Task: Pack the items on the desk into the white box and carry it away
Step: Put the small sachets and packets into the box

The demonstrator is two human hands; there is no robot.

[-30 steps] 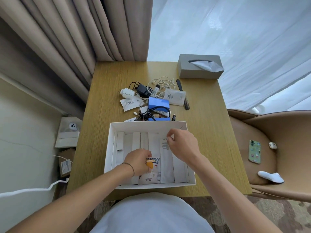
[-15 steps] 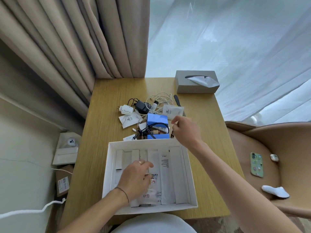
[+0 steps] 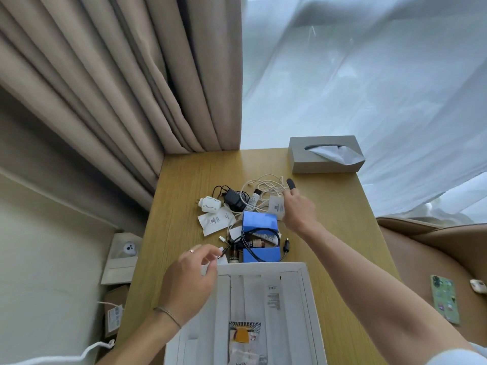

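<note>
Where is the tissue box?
In the head view, the tissue box sits at the desk's far right corner by the sheer curtain, just beyond the white cable and the right hand.

On the desk (image 3: 184,196) in front of you, the box (image 3: 303,285) sits nearest, packets lying inside it. Just behind it lies a pile of cables (image 3: 263,184), chargers and sachets. The tissue box (image 3: 325,155) stands at the far right corner. A chair (image 3: 432,248) stands to your right, a phone (image 3: 444,299) on its seat.
</note>
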